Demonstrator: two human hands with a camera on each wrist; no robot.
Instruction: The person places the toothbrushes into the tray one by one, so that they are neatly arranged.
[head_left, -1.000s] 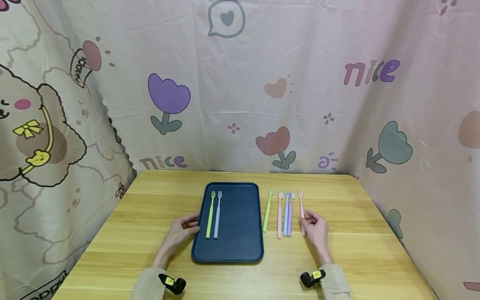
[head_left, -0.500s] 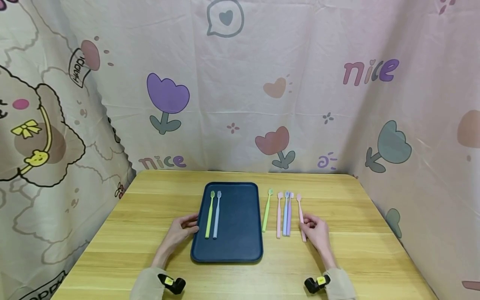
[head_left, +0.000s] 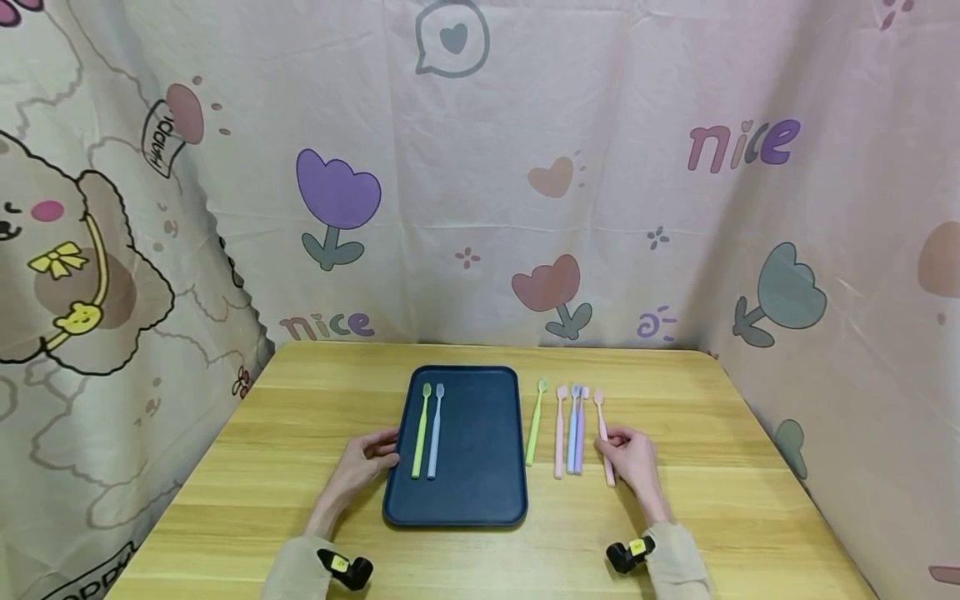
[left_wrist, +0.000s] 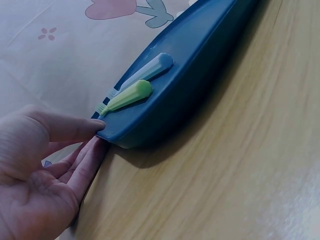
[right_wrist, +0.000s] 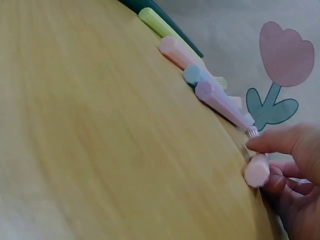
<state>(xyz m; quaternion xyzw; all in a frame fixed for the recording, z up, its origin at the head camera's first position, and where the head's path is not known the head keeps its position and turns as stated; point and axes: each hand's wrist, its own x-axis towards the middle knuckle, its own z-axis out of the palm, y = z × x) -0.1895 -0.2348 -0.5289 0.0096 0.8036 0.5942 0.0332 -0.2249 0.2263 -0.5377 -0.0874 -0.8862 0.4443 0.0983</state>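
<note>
The pink toothbrush, faceted at its blunt end, is pinched in my right grip, right of the purple toothbrush on the wood-grained table. My left grip pinches the dark, round-cornered tray by its rim.

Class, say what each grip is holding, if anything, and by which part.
The right grip pinches a pink toothbrush by its handle; the left grip holds the tray by its left edge.
</note>
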